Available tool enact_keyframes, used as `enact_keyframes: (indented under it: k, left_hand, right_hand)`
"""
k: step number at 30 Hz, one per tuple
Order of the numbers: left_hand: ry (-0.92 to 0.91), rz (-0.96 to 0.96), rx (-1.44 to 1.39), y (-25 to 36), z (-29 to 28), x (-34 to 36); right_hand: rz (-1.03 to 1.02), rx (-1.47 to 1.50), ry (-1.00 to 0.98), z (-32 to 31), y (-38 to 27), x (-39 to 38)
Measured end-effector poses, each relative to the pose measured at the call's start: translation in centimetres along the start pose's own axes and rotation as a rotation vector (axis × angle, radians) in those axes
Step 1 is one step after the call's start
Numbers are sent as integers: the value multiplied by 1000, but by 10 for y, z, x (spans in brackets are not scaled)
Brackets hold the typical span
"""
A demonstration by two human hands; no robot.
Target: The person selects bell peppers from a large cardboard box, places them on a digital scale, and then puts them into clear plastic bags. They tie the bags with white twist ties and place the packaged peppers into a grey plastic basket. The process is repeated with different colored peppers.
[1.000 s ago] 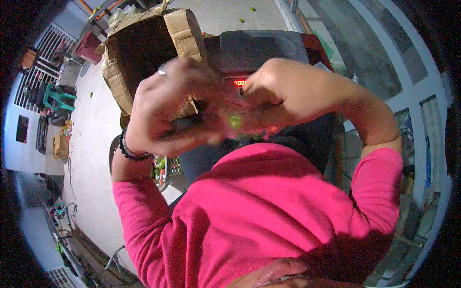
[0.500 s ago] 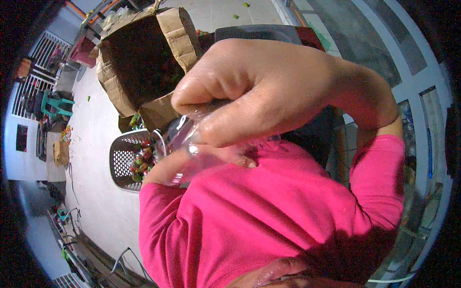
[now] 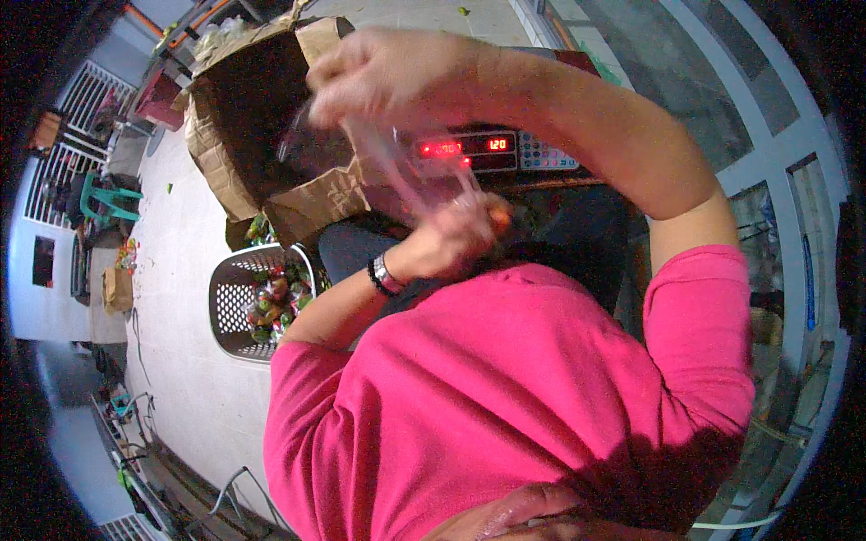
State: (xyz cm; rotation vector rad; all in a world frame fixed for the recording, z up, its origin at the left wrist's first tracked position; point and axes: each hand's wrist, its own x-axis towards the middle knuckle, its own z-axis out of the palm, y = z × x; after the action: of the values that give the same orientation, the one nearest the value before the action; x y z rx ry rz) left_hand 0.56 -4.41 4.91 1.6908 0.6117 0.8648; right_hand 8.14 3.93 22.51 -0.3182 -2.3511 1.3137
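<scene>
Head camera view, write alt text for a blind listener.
Clear plastic spans between a person's blurred, raised right hand and lower left hand, before an open cardboard box and red-lit display; a basket sits left.

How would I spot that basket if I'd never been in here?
Start at the big cardboard box. Just below it in the picture, beside the left forearm, sits the basket. Unlike the box's solid brown walls, its sides are full of holes.

The scale [image 3: 547, 151], a bag [image 3: 401, 171] before it, stands right of the box [image 3: 209, 171], before which a basket [image 3: 233, 307] holds produce [image 3: 278, 305].
</scene>
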Motion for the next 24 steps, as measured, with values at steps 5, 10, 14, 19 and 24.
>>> enact_keyframes:
  k: [5, 10, 14, 19, 24]
  left_hand:
    - [564, -148, -401, -40, -44, 5]
    - [765, -320, -354, -53, -58, 11]
    - [837, -298, -452, -32, -34, 31]
    - [817, 235, 605, -55, -42, 39]
    - [700, 200, 1114, -56, -53, 42]
  right_hand:
    - [-383, -351, 542, -35, 31, -21]
    - [-437, -898, 131, 11, 100, -110]
    - [-406, -1092, 465, 45, 155, -116]
    - [265, 387, 792, 71, 186, -108]
    - [546, 1589, 370, 55, 160, -122]
